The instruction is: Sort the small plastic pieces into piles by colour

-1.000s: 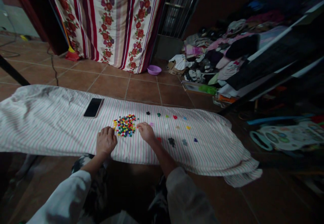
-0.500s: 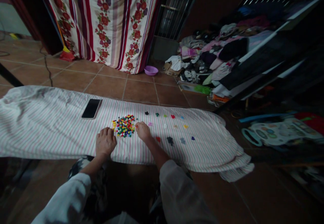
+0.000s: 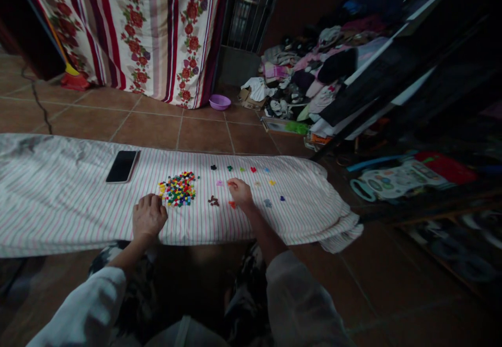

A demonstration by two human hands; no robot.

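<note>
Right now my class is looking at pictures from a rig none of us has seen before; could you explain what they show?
There is no machine here: a person works with two bare hands, and every picture comes from one camera worn on the head, looking forward and down. A striped cloth covers the surface. On it lie a dark-screened phone, a pile of small colorful pieces and, to the right, small single-color groups, such as a brown group. The left hand rests beside the pile, holding nothing visible. The right hand, above the groups, appears to pinch a small orange piece.
</note>
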